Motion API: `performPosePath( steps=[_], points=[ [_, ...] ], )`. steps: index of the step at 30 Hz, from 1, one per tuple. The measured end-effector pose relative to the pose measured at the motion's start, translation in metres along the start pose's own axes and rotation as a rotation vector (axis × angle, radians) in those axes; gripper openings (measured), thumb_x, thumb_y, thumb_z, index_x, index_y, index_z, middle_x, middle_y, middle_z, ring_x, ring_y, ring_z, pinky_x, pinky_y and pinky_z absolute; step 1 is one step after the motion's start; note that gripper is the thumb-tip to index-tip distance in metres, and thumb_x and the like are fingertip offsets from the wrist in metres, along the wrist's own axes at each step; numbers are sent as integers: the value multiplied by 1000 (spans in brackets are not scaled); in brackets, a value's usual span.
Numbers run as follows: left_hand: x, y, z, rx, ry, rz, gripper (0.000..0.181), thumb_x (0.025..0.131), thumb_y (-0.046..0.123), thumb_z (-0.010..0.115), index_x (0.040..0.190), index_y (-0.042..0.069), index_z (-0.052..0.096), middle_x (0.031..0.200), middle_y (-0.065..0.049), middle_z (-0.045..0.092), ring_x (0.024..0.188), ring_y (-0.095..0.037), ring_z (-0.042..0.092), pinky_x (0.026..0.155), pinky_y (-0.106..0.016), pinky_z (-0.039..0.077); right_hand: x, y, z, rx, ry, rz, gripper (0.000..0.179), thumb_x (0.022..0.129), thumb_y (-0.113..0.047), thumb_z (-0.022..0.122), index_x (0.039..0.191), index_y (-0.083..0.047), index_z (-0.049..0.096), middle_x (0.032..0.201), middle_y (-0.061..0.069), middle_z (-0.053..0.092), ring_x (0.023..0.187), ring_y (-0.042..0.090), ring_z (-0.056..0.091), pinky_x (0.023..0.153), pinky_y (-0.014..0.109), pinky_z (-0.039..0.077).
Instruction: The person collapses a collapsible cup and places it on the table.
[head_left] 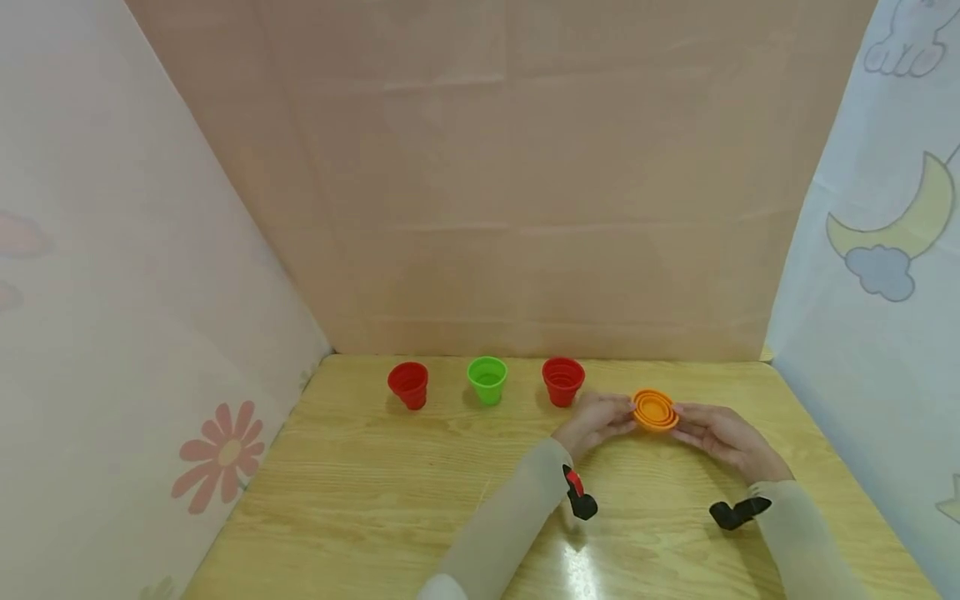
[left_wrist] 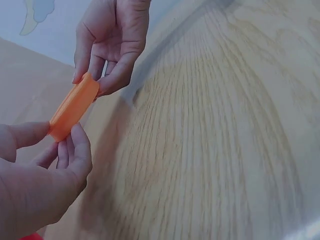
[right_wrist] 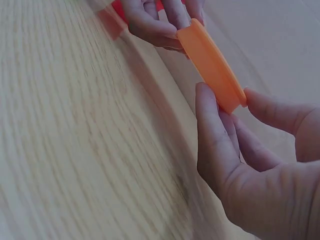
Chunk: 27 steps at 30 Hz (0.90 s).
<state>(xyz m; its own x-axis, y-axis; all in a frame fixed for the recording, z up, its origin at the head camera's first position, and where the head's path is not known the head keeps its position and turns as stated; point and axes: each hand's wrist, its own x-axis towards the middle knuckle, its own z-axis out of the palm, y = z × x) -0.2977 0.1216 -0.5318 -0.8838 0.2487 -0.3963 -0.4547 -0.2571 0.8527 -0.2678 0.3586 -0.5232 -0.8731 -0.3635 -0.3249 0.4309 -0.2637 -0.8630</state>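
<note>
An orange collapsible cup (head_left: 655, 411), folded flat into rings, is held above the table between both hands. My left hand (head_left: 597, 421) pinches its left edge between thumb and fingers. On the opposite edge, my right hand (head_left: 722, 435) pinches it the same way. In the left wrist view the orange cup (left_wrist: 75, 107) appears side-on as a thin, tilted disc. The right wrist view shows the cup (right_wrist: 212, 65) edge-on too, with its rim toward the back wall. Just behind the left hand stands a red collapsible cup (head_left: 562, 382), pulled out to full height.
Farther left on the wooden table (head_left: 360, 500) are a green expanded cup (head_left: 487, 380) and another red cup (head_left: 408, 385), which leans slightly. A brown backdrop (head_left: 517, 208) closes off the back. Patterned white panels (head_left: 862, 350) stand along both sides.
</note>
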Motion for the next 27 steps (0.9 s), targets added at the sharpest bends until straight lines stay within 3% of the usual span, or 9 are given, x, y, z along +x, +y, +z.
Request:
performPosePath(
  steps=[6, 16, 19, 23, 27],
  points=[
    [4, 1, 2, -35, 11, -30, 19, 94, -2, 73, 113, -1, 76, 105, -12, 77, 95, -22, 75, 96, -42, 64, 6, -4, -2, -36, 22, 5, 27, 110, -6, 51, 109, -17, 75, 112, -1, 77, 105, 13, 76, 97, 34, 63],
    [14, 5, 20, -1, 164, 29, 15, 91, -7, 74, 105, -4, 77, 99, -13, 76, 86, -20, 74, 89, -39, 66, 18, -13, -6, -102, 88, 8, 21, 108, -4, 55, 110, -11, 75, 108, -1, 76, 101, 13, 76, 95, 34, 64],
    [14, 8, 24, 40, 195, 41, 15, 91, -7, 74, 106, -4, 78, 100, -12, 77, 88, -20, 75, 89, -39, 66, 20, -16, -7, -152, 113, 3, 20, 106, -4, 58, 121, -2, 72, 107, -1, 76, 101, 13, 76, 95, 33, 64],
    [12, 12, 28, 87, 232, 43, 13, 91, -5, 75, 104, -5, 77, 101, -12, 76, 91, -21, 76, 90, -41, 66, 23, -17, -9, -213, 136, 4, 36, 106, -5, 60, 138, 11, 59, 106, -2, 77, 100, 13, 77, 95, 34, 64],
    [13, 13, 30, 129, 256, 51, 10, 91, -5, 75, 101, -4, 78, 97, -11, 77, 86, -21, 77, 88, -40, 66, 26, -17, -10, -245, 162, 0, 41, 106, -5, 60, 141, 14, 55, 104, -3, 77, 98, 11, 77, 93, 33, 64]
  ],
)
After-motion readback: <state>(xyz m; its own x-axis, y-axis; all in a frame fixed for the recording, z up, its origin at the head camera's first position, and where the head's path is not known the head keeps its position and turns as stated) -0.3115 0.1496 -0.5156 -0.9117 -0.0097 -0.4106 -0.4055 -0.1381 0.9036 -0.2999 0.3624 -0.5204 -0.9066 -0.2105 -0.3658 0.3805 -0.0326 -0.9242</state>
